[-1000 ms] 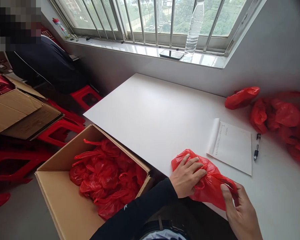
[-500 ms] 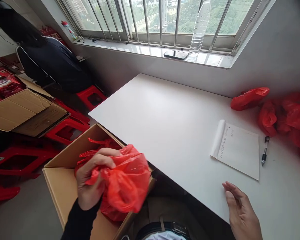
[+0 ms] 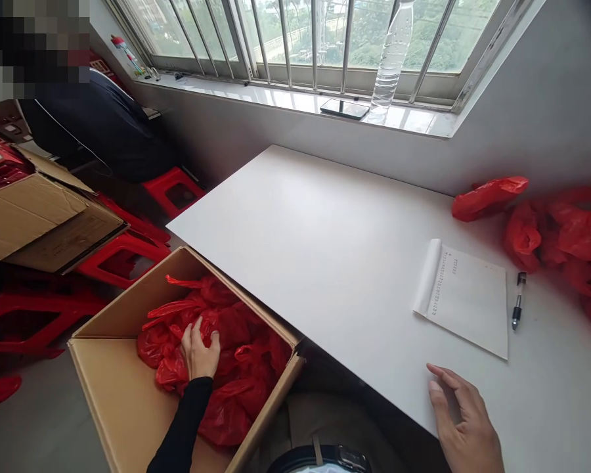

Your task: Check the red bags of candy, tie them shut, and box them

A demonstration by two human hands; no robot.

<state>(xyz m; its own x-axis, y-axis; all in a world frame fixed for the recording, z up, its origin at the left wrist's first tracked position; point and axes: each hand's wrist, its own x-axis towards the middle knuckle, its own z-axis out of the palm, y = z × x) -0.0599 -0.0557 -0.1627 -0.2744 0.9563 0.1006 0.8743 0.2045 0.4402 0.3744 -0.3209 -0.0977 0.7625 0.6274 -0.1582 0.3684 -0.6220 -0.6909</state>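
Note:
My left hand (image 3: 201, 351) is down inside an open cardboard box (image 3: 109, 387), with thumb and fingers spread on the heap of red plastic bags (image 3: 234, 394). Several of these bags are knotted, and what they hold is hidden. My right hand (image 3: 465, 414) rests at the near edge of the white table (image 3: 320, 236), fingers apart and holding nothing. Closest to it are a notepad (image 3: 467, 302), with its cover folded back and a column of small print, and a black pen (image 3: 519, 301).
More red plastic bags (image 3: 571, 236) lie at the table's right end against the wall. A phone (image 3: 345, 109) and a water bottle (image 3: 391, 66) are on the windowsill. At left, a person (image 3: 108, 125) sits near red stools (image 3: 113, 256) and another cardboard box (image 3: 34, 210).
My left hand has gone from gripping a red plastic bag above the box to lying with spread fingers among the bags inside. My right hand has shifted slightly left.

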